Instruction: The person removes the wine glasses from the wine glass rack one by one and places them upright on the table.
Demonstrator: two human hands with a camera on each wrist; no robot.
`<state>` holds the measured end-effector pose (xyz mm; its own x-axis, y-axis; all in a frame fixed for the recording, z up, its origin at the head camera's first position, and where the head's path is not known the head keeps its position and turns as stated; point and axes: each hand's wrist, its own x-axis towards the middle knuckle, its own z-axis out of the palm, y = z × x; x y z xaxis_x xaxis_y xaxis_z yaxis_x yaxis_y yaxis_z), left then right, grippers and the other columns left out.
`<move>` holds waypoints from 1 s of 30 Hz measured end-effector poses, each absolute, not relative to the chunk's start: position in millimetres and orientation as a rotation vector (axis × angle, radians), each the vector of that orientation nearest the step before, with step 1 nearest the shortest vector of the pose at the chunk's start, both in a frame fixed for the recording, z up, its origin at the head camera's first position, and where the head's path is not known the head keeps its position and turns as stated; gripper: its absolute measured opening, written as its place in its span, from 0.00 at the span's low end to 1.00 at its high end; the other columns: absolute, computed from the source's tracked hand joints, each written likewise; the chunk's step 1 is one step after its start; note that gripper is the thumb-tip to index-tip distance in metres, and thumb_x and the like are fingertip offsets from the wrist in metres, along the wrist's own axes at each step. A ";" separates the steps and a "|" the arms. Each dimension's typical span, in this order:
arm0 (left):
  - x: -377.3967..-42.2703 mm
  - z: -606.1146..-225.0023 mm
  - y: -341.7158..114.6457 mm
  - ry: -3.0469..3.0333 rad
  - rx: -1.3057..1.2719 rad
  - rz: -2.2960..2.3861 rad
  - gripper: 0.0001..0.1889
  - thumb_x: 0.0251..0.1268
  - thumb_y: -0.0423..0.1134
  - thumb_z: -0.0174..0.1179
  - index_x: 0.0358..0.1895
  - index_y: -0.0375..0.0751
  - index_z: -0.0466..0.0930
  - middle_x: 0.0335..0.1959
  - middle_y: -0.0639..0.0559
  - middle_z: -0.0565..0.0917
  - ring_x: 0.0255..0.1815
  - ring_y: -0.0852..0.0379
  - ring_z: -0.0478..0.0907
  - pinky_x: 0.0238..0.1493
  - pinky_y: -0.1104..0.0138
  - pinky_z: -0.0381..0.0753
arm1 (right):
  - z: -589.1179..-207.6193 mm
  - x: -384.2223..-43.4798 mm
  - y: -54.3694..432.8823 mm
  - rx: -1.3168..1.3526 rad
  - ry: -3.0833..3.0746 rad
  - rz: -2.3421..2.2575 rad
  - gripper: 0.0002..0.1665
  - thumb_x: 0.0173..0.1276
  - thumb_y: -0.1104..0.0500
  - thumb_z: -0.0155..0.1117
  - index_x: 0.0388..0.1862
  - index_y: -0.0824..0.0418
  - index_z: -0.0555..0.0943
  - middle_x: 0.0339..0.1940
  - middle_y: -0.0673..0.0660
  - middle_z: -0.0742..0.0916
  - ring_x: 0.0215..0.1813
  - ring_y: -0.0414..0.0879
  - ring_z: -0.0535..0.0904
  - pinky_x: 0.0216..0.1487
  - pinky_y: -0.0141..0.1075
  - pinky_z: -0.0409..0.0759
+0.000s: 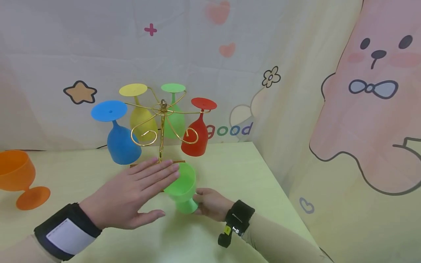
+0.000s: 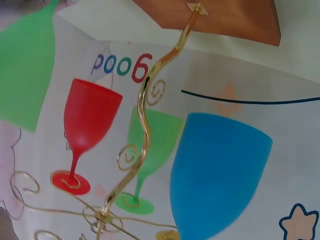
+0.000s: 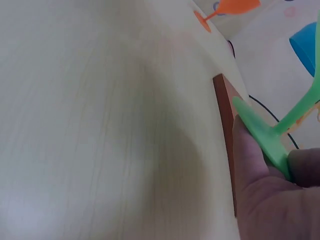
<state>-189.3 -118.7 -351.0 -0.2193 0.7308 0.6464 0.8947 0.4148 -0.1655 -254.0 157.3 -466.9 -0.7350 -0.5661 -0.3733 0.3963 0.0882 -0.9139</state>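
Observation:
My right hand (image 1: pixel 212 204) pinches the foot of a light green plastic goblet (image 1: pixel 187 188), thumb and fingers at the foot's edge in the right wrist view. The goblet's mouth faces up, leaning slightly left. My left hand (image 1: pixel 133 195) is flat with fingers straight, its fingertips overlapping the goblet's rim in the head view. Just behind is a gold wire rack (image 1: pixel 161 138) with curled arms. From it hang upside down a blue goblet (image 1: pixel 122 146), a yellow goblet (image 1: pixel 142 120), another green goblet (image 1: pixel 175 124) and a red goblet (image 1: pixel 195 137).
An orange goblet (image 1: pixel 16 171) stands upright on the pale table (image 1: pixel 236 171) at the far left. The rack's brown wooden base (image 3: pixel 226 120) is partly hidden behind my left hand in the head view. A printed curtain (image 1: pixel 204 54) hangs behind the table.

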 end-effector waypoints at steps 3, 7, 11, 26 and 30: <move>-186.9 -358.7 -114.5 -2.070 -1.415 -0.282 0.38 0.69 0.62 0.48 0.73 0.37 0.61 0.74 0.45 0.62 0.73 0.46 0.58 0.72 0.52 0.54 | -467.0 -251.9 149.8 -0.200 1.638 -1.718 0.19 0.74 0.65 0.46 0.60 0.70 0.73 0.53 0.62 0.83 0.53 0.52 0.81 0.56 0.44 0.79; -184.7 -366.8 -112.3 -2.131 -1.454 -0.230 0.38 0.69 0.60 0.49 0.74 0.38 0.59 0.74 0.47 0.60 0.74 0.48 0.56 0.74 0.55 0.52 | -466.9 -250.1 144.1 -0.234 1.600 -1.705 0.19 0.75 0.65 0.46 0.61 0.70 0.72 0.54 0.63 0.83 0.54 0.52 0.81 0.57 0.45 0.78; -184.0 -371.2 -111.9 -2.144 -1.474 -0.217 0.37 0.69 0.58 0.53 0.74 0.39 0.59 0.73 0.47 0.63 0.74 0.48 0.57 0.73 0.55 0.55 | -464.5 -250.1 142.0 -0.248 1.564 -1.684 0.20 0.76 0.65 0.46 0.63 0.69 0.72 0.55 0.62 0.83 0.55 0.52 0.81 0.57 0.44 0.78; -183.5 -377.4 -105.7 -2.083 -1.482 -0.284 0.15 0.77 0.36 0.37 0.52 0.40 0.75 0.42 0.54 0.78 0.46 0.54 0.74 0.57 0.62 0.74 | -458.5 -248.0 136.6 -0.286 1.525 -1.624 0.20 0.75 0.65 0.49 0.64 0.65 0.72 0.56 0.62 0.83 0.55 0.53 0.81 0.56 0.45 0.79; -182.1 -376.1 -104.9 -2.096 -1.459 -0.265 0.23 0.79 0.38 0.22 0.49 0.42 0.74 0.37 0.56 0.74 0.41 0.56 0.70 0.50 0.64 0.74 | -458.6 -247.0 135.1 -0.263 1.541 -1.611 0.20 0.75 0.66 0.50 0.64 0.65 0.73 0.56 0.62 0.83 0.55 0.54 0.81 0.54 0.46 0.80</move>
<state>-182.1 -104.9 -376.1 -0.2461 0.7972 0.5512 0.9093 0.3868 -0.1534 -247.0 135.1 -458.6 -0.6019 -0.6911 -0.4001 0.4302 0.1416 -0.8916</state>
